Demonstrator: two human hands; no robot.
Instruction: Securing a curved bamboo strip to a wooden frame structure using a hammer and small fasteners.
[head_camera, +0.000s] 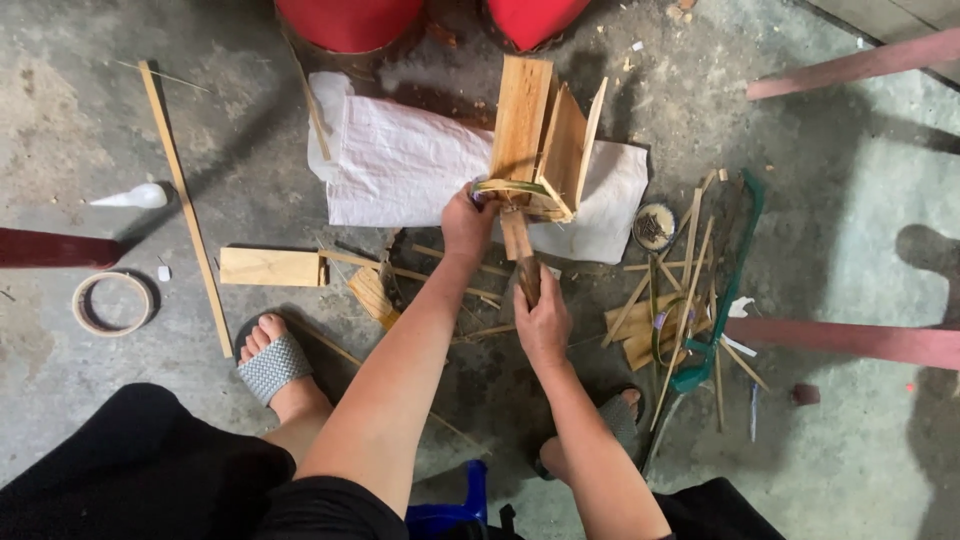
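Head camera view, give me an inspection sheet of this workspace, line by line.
Surface: bare grey concrete floor, stained.
Job's things: wooden slat piece standing over a white sack.
Clutter: loose bamboo strips, long thin slat, flat wood block, tape ring, white glue bottle, green-framed saw.
Grippers: left hand grips the piece's base; right hand grips a wooden stick below it.
Cables: nothing seen.
Surroundings: red stools, reddish wooden bars.

Two red rounded containers (350, 22) at twelve o'clock are cut by the top edge; the blue plastic object (447, 512) at six o'clock sits half hidden behind the forearm
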